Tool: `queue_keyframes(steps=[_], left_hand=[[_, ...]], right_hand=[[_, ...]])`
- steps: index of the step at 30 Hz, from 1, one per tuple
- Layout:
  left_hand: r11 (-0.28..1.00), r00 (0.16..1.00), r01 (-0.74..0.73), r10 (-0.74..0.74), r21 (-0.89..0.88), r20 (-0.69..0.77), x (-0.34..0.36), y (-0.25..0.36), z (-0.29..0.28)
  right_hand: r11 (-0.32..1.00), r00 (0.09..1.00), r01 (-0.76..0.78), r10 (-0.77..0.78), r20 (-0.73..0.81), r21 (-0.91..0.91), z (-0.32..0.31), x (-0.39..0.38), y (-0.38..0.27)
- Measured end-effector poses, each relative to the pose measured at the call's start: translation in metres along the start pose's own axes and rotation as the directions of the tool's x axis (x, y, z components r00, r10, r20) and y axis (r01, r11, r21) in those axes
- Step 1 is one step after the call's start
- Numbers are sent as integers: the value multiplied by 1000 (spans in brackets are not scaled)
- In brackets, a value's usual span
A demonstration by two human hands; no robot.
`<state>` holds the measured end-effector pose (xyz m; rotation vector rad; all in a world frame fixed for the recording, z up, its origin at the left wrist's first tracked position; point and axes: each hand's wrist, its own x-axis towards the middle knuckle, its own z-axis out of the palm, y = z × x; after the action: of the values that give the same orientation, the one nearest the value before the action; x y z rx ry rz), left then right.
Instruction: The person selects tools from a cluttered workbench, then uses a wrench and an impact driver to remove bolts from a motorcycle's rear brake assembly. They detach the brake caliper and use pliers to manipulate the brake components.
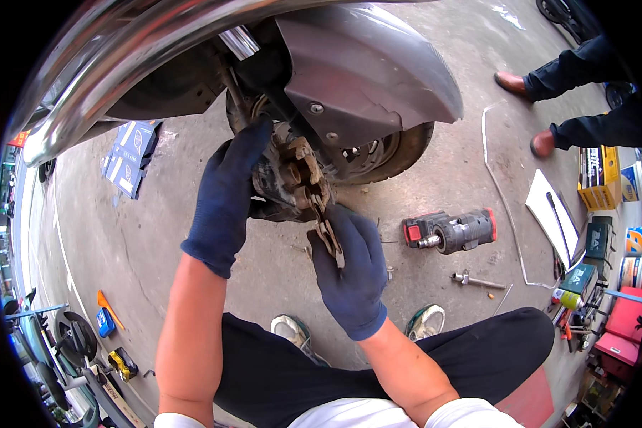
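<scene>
A: The blue-gloved right hand (353, 274) is pinching a thin, brownish metal plate (330, 242) between thumb and fingers. What is the other hand doing?

B: The blue-gloved left hand (225, 189) is holding the left side of a rusty, dirt-caked metal brake caliper (297, 171), though I'm not seeing all its fingertips.

A: Where is the plate sitting?

B: It's projecting below the caliper, its upper end apparently meeting the caliper's lower end, its lower part lying within the right hand's pinch.

A: Which step are we seeing?

B: The person seems to be working the plate at the caliper; whether it's going in or coming out, I cannot tell.

A: What is the next move calling for?

B: Probably it's calling for a steady left hold, with the right aligning the plate to the caliper.

A: And farther out?

B: A black rubber tyre (415, 153) is standing beyond the caliper, a grey plastic fender (367, 75) is arching above it, and a red-and-black cordless power tool (456, 232) is lying to its right.
</scene>
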<state>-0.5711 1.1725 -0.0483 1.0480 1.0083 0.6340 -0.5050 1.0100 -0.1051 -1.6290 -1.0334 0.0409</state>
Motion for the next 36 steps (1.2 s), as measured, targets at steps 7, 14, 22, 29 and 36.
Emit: queue_keyframes(steps=[7, 14, 22, 29, 36], left_hand=[[998, 995, -27, 22, 51, 95, 2, 6, -10], [993, 990, -103, 109, -64, 93, 7, 0, -7], [974, 990, -119, 101, 194, 99, 13, -3, -7], [996, 986, -86, 87, -9, 143, 29, -19, -32], [998, 966, -31, 44, -57, 253, 17, -31, -43]], right_hand=[[999, 999, -37, 37, -8, 29, 0, -11, -9], [998, 999, -44, 45, 24, -39, -15, -12, -19], [428, 452, -892, 821, 349, 148, -32, -79, 81], [331, 297, -941, 906, 301, -68, -20, -104, 150], [774, 767, -613, 534, 355, 160, -2, 32, 25]])
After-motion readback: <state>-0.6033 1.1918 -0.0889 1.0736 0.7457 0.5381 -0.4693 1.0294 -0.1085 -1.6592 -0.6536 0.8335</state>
